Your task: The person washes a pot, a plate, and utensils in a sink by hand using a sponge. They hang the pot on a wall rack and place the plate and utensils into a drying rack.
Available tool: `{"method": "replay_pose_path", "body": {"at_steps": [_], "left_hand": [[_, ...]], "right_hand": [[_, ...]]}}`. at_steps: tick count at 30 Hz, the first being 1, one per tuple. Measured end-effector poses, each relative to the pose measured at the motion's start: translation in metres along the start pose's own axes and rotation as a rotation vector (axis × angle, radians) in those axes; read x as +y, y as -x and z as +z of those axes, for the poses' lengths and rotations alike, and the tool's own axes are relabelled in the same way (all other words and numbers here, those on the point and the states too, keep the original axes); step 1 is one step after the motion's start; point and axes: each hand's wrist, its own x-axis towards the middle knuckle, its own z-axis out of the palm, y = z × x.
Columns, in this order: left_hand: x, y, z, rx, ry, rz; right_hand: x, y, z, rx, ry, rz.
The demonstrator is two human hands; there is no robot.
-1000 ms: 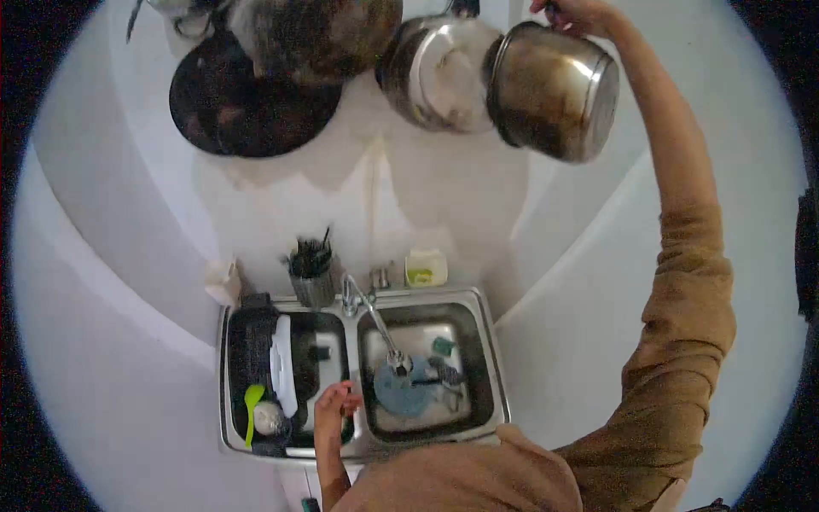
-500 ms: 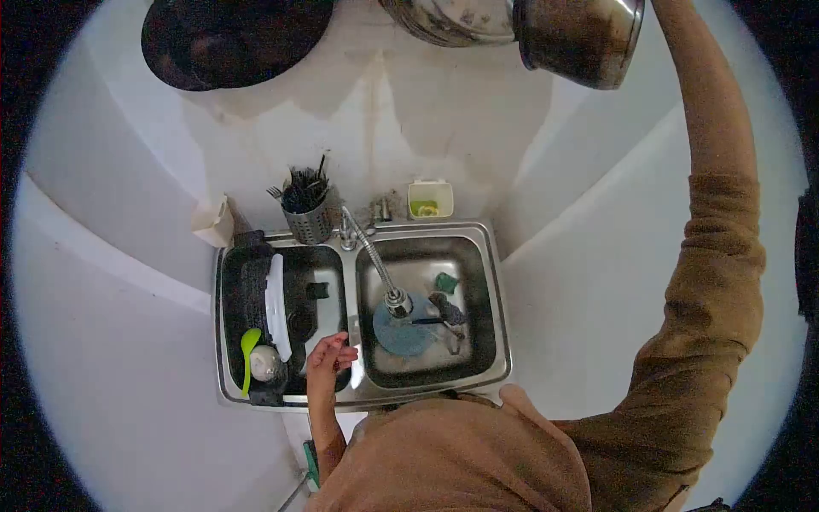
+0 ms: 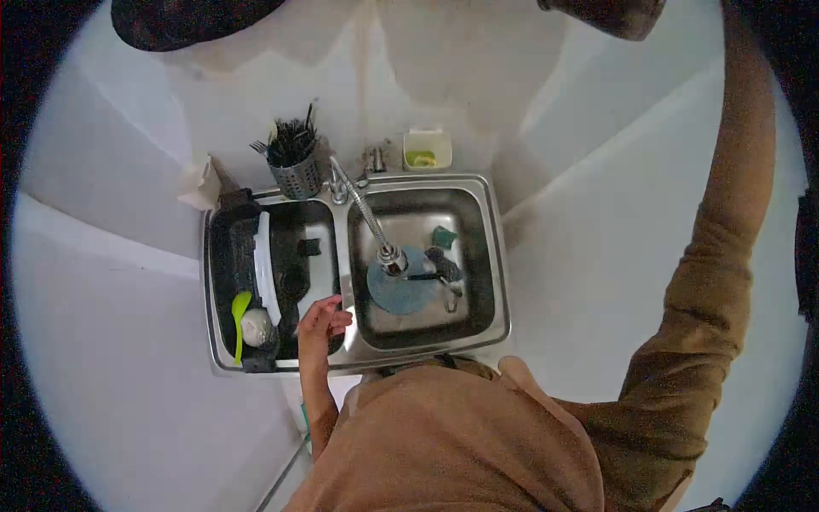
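Note:
My left hand (image 3: 325, 317) hovers over the sink's divider, fingers apart and slightly curled, holding nothing. My right arm reaches up past the top right edge, so my right hand is out of view. A dark metal pot (image 3: 616, 15) shows partly at the top right, near that arm. In the right basin a blue round mat or plate (image 3: 399, 292), dark-handled utensils (image 3: 447, 268) and a green sponge (image 3: 444, 237) lie below the faucet (image 3: 391, 257). The left basin holds a white plate (image 3: 265, 271) on edge, a lime-green spoon (image 3: 239, 327) and a pale round item (image 3: 256, 326).
A metal cutlery holder (image 3: 298, 177) stands behind the left basin. A white container (image 3: 426, 150) with something yellow-green inside sits behind the right basin. At the back left is a pale holder (image 3: 201, 183). A black pan (image 3: 188, 19) hangs at the top left.
The view has tilted upwards in the frame, so the sink and hanging pots appear higher. A second metal pan has left view. My left hand remains open near the divider.

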Motion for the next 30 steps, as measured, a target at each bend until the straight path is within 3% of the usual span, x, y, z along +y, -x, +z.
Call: {"method": "replay_pose_path", "body": {"at_steps": [2, 3, 4, 6, 8, 9, 10, 12, 14, 15, 17, 21, 24, 26, 28, 30], "left_hand": [[-0.011, -0.004, -0.006, -0.033, 0.005, 0.007], [-0.018, -0.007, -0.009, -0.064, 0.009, 0.026], [-0.021, -0.009, -0.009, -0.063, 0.004, 0.013], [-0.026, -0.013, -0.008, -0.058, -0.02, -0.055], [-0.027, -0.016, -0.004, -0.048, -0.071, -0.069], [-0.038, -0.021, -0.005, -0.077, -0.042, -0.084], [-0.045, -0.025, -0.005, -0.104, -0.014, -0.095], [-0.049, -0.029, 0.004, -0.094, -0.054, -0.112], [-0.067, -0.041, 0.008, -0.157, -0.077, -0.189], [-0.091, -0.05, 0.005, -0.187, -0.034, -0.233], [-0.112, -0.06, 0.013, -0.209, -0.053, -0.251], [-0.175, -0.082, 0.028, -0.289, -0.002, -0.332], [-0.198, -0.096, 0.046, -0.3, -0.149, -0.437], [-0.242, -0.108, 0.04, -0.305, -0.286, -0.484], [-0.335, -0.132, 0.023, -0.422, 0.242, -0.45], [-0.329, -0.136, 0.037, -0.347, 0.164, -0.482]], "right_hand": [[-0.038, 0.024, -0.002, 0.199, 0.028, -0.033], [-0.056, 0.053, 0.004, 0.14, 0.049, -0.317], [-0.069, 0.082, 0.007, 0.135, 0.043, -0.304], [-0.082, 0.155, 0.015, 0.235, 1.155, -0.043], [-0.07, 0.318, 0.089, 0.107, -0.057, 0.262], [-0.147, 0.279, 0.141, -0.213, 0.26, 0.201], [-0.148, 0.302, 0.182, -0.305, -0.182, 0.619], [-0.141, 0.391, 0.255, -0.573, -0.462, 1.026], [-0.137, 0.524, 0.328, -0.779, -0.529, 0.951], [-0.147, 0.542, 0.344, -0.78, -0.545, 0.954], [-0.174, 0.56, 0.376, -1.09, -0.28, 0.588], [-0.203, 0.595, 0.43, -0.961, -0.174, 0.688], [-0.212, 0.603, 0.451, -0.924, -0.007, 0.581], [-0.221, 0.602, 0.453, -0.849, -0.127, 0.776], [-0.227, 0.6, 0.453, -0.871, -0.175, 0.812], [-0.234, 0.599, 0.448, -0.913, -0.256, 0.872]]}}
